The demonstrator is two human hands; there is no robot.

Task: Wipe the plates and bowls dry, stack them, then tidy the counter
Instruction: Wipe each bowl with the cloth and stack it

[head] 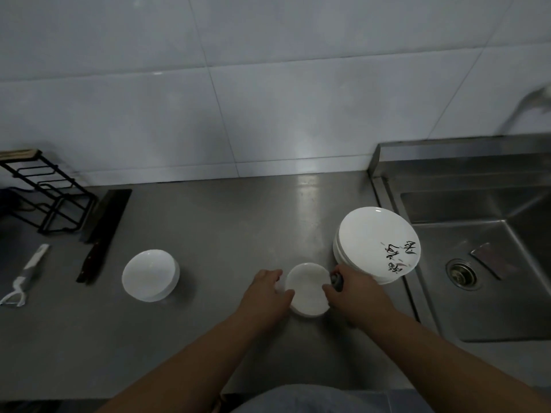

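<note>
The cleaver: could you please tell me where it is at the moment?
In the head view the cleaver lies on the left of the counter, beside the black rack, between the peeler and the bowls.

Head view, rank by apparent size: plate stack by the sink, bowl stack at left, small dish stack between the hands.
1. plate stack
2. bowl stack
3. small dish stack, looks slightly smaller, but left hand and right hand cover its sides, so unsure.

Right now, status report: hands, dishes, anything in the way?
Left hand, right hand grip small white round dish. White lettered plate stack close beside right hand.
</note>
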